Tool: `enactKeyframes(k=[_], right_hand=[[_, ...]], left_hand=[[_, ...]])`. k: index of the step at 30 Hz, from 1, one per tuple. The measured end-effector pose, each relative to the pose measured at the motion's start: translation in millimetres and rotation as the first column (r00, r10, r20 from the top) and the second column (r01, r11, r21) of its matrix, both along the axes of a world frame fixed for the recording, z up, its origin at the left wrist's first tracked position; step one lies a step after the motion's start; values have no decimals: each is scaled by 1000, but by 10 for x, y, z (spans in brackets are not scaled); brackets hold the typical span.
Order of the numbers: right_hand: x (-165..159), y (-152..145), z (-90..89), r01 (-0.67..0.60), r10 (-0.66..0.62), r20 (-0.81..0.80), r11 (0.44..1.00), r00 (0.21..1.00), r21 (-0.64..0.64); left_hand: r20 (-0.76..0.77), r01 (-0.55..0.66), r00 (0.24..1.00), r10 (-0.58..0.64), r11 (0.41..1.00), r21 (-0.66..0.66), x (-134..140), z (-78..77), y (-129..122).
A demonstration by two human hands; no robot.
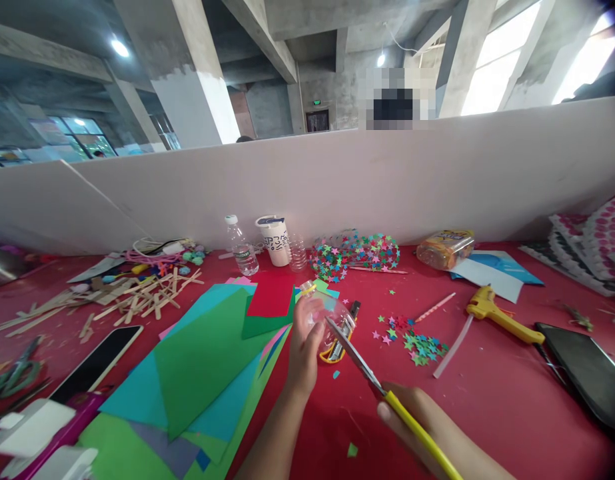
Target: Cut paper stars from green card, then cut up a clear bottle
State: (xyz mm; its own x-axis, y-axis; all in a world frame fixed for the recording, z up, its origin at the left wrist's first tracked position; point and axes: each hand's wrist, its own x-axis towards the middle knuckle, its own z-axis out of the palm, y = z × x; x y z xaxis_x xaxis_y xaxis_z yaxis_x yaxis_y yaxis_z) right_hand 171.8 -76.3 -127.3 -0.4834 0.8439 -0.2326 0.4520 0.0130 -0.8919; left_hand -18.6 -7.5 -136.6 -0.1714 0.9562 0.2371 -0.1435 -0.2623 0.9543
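My left hand (306,340) is wrapped round a clear plastic bottle piece (332,305) with a yellow ring near its neck. My right hand (412,420) grips scissors (360,363) with long yellow handles. The scissor blades point up and left, their tips at the near side of the bottle piece; whether they touch it I cannot tell. A utility knife (355,311) with yellow and black parts lies behind the bottle piece, partly seen through it. Sheets of green paper (202,353) are spread left of my left hand, with a red sheet (271,295) on top.
Loose star sequins (424,348) lie right of my hands, near a yellow glue gun (504,319). A water bottle (241,247), a paper cup (274,241) and a packet of stars (354,255) stand along the white partition (307,180). Wooden sticks (142,297) and a phone (97,363) are leftward.
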Motion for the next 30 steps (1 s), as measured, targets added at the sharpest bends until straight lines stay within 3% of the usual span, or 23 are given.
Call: enactKeyframes(k=[6,14,18,24,30], right_hand=[[-41,4,-71,29,-32,-36,997,999,-78],[-49,4,-189,72,-72,10,997,997,33],[-36,9,-140,56,-56,0,998,998,31],[-7,-12,29,33,-36,-42,997,998,-74],[-27,-7,-71,53,-57,-35,994,998,-99]], left_hand=[[-4,-12,1000,12,1000,-15,28,9,-17],[-27,2,1000,-1,1000,0,-23,-33,8],[-52,-1,999,1,1000,11,-69,-74,25],[-130,30,991,-24,998,47,-56,-97,-2],[-92,19,996,-15,999,35,-12,-66,-20]])
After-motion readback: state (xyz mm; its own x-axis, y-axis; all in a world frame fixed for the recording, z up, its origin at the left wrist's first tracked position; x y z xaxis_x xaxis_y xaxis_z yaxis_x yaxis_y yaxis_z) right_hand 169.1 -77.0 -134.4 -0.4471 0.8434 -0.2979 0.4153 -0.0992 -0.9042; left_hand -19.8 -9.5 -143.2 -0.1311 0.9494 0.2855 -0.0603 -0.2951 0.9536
